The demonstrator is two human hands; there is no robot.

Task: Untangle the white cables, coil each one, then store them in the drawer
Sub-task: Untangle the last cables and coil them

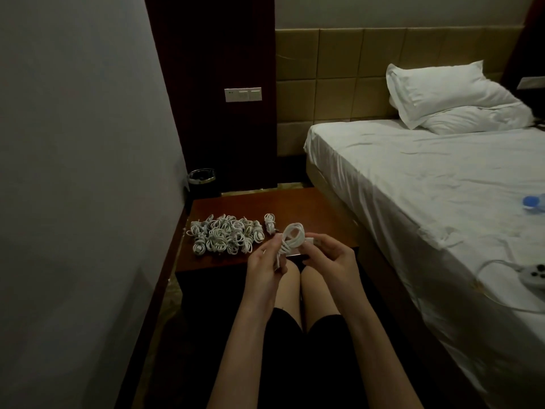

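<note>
— What is being held above the knees?

— A white cable [290, 239], smooth and rubbery, is being gripped in loose oval loops. The left hand [267, 262] is being kept closed around the bundled strands at 7 o'clock of the loops, while the cable's plug end is being pinched by the right hand [330, 256] at 3 o'clock.

— And the rest of the cables?

— A heap of coiled white cables [222, 236] is being carried by the bench [295, 206], a dark reddish wooden top with a dull sheen, at 10 o'clock from the hands. One separate coil [269, 224] is being kept just beside the heap, at its 3 o'clock.

— The room?

— A bed [427, 187] under a creased white sheet is being shown at 2 o'clock, with two soft pillows [451, 98] against a padded, square-panelled headboard [339, 72]. A round black bin [202, 180] is being seen at 11 o'clock, by the grey wall.
</note>
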